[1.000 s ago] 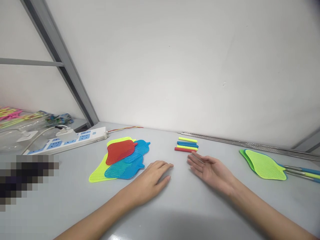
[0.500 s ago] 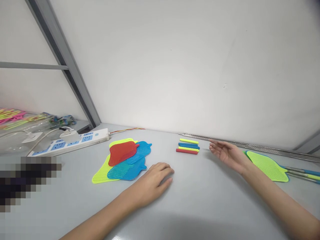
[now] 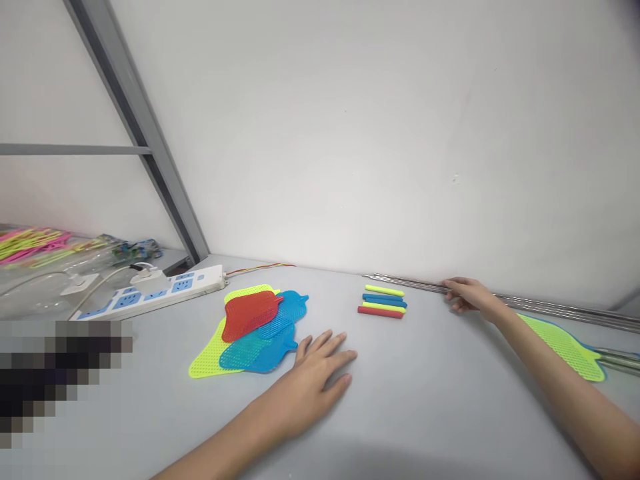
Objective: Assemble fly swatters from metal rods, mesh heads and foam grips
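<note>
My left hand (image 3: 325,367) lies flat on the table with its fingers spread, holding nothing. Just left of it is an overlapping pile of fly swatter heads: a red head (image 3: 250,313) on top, blue heads (image 3: 293,310) and yellow-green ones (image 3: 213,353) around and under it. At the table's back edge, my right hand (image 3: 470,298) has its fingers curled at the thin metal rods (image 3: 545,309); how many it grips is hidden. Between my hands, further back, short coloured handle tubes (image 3: 383,301) in yellow, blue and red lie side by side.
Right of my right forearm lies a yellow-green fly swatter (image 3: 560,343) with metal shafts. A white power strip (image 3: 165,293) with plugs and cables stands at the left. Behind it are pink and yellow items (image 3: 35,245) and clear plastic bags. A white wall (image 3: 325,133) closes the back.
My right hand has moved right and back, from open above the table to the metal rods. My left hand's fingers have spread. The whole view has shifted slightly.
</note>
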`<action>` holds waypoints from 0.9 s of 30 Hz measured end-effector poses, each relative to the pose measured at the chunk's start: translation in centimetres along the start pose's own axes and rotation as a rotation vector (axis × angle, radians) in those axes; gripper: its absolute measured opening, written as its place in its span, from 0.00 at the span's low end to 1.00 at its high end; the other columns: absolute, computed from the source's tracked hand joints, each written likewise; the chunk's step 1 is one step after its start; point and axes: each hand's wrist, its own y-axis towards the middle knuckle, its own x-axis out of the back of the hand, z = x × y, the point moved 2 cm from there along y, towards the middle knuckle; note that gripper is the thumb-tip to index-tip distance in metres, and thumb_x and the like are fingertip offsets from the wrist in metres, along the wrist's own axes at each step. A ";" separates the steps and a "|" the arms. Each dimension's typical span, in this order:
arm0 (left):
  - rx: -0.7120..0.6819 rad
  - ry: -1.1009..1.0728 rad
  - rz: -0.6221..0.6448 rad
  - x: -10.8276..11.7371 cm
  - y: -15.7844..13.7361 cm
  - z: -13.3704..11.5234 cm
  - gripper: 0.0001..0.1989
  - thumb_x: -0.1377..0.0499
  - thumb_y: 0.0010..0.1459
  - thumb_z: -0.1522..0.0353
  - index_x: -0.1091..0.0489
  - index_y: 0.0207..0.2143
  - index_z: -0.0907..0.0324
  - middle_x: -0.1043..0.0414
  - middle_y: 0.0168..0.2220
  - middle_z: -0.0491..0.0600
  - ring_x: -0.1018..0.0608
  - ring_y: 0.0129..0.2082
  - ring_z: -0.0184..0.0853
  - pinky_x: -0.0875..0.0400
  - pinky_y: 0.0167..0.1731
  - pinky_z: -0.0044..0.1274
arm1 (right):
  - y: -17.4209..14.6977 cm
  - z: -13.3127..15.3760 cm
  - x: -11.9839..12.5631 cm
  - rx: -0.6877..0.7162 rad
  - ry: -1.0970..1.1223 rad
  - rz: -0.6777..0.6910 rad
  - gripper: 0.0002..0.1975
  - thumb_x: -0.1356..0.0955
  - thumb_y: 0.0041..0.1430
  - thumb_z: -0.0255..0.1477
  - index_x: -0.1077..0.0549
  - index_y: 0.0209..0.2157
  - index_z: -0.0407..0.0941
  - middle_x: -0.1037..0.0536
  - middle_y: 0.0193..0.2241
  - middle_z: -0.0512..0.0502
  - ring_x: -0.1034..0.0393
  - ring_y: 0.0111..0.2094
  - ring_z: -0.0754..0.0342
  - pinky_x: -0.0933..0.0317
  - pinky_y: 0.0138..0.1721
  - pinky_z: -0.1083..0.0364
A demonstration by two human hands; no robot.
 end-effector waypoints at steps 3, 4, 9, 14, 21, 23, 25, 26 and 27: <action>-0.013 -0.005 0.011 0.1 0.0 0.0 0.19 0.59 0.59 0.60 0.46 0.53 0.47 0.54 0.58 0.45 0.54 0.58 0.41 0.59 0.53 0.42 | 0.5 -0.7 0.6 0.013 -0.027 -0.024 0.11 0.35 0.49 0.30 0.33 0.35 0.41 0.32 0.16 0.50 0.41 0.10 0.62 0.44 0.09 0.62; -0.017 -0.003 0.014 0.2 -0.1 0.0 0.19 0.59 0.59 0.60 0.46 0.53 0.47 0.54 0.58 0.44 0.54 0.58 0.41 0.59 0.53 0.43 | 0.7 -1.0 0.8 0.021 -0.030 -0.025 0.11 0.35 0.49 0.30 0.33 0.36 0.42 0.32 0.16 0.51 0.43 0.09 0.63 0.45 0.09 0.62; -0.004 0.025 0.033 0.5 0.0 -0.1 0.19 0.60 0.59 0.60 0.48 0.53 0.45 0.54 0.58 0.43 0.54 0.58 0.40 0.59 0.53 0.44 | 1.7 -2.3 1.6 0.053 -0.021 0.005 0.13 0.34 0.47 0.30 0.34 0.37 0.42 0.32 0.16 0.52 0.48 0.09 0.65 0.50 0.08 0.63; 0.006 0.054 0.049 0.8 0.2 -0.3 0.19 0.61 0.59 0.60 0.48 0.53 0.45 0.54 0.58 0.42 0.53 0.58 0.40 0.57 0.53 0.42 | 2.3 -2.9 1.9 0.080 -0.004 0.040 0.14 0.31 0.44 0.29 0.35 0.35 0.42 0.30 0.16 0.51 0.44 0.10 0.63 0.48 0.08 0.62; 0.005 0.090 0.024 0.9 0.4 -0.1 0.19 0.60 0.59 0.60 0.47 0.53 0.46 0.51 0.57 0.42 0.50 0.57 0.39 0.54 0.53 0.40 | 2.2 -3.2 2.2 0.076 0.044 0.076 0.11 0.30 0.43 0.28 0.35 0.29 0.41 0.27 0.21 0.46 0.38 0.13 0.62 0.46 0.10 0.64; -0.007 0.102 -0.002 1.0 0.6 0.0 0.20 0.60 0.59 0.60 0.47 0.53 0.49 0.48 0.56 0.43 0.49 0.57 0.38 0.53 0.53 0.38 | 2.1 -3.3 2.3 0.063 0.065 0.088 0.10 0.30 0.43 0.27 0.34 0.28 0.41 0.26 0.24 0.44 0.35 0.16 0.61 0.44 0.11 0.64; -0.021 0.110 -0.026 1.0 0.7 0.1 0.20 0.60 0.59 0.60 0.46 0.53 0.51 0.46 0.55 0.45 0.46 0.56 0.37 0.51 0.53 0.36 | 2.0 -3.3 2.4 0.050 0.088 0.096 0.09 0.30 0.44 0.27 0.34 0.27 0.40 0.25 0.26 0.42 0.32 0.20 0.59 0.41 0.14 0.64; -0.028 0.113 -0.036 1.1 0.8 0.1 0.21 0.60 0.59 0.60 0.45 0.53 0.52 0.45 0.55 0.45 0.46 0.56 0.37 0.51 0.53 0.35 | 1.9 -3.3 2.4 0.045 0.099 0.097 0.09 0.30 0.44 0.27 0.34 0.27 0.40 0.25 0.27 0.41 0.30 0.23 0.58 0.40 0.15 0.65; -0.032 0.114 -0.042 1.1 0.8 0.1 0.20 0.60 0.59 0.60 0.44 0.53 0.53 0.45 0.55 0.46 0.45 0.55 0.37 0.51 0.52 0.34 | 1.9 -3.3 2.4 0.040 0.108 0.098 0.08 0.30 0.44 0.27 0.33 0.27 0.40 0.25 0.28 0.41 0.30 0.24 0.57 0.40 0.16 0.65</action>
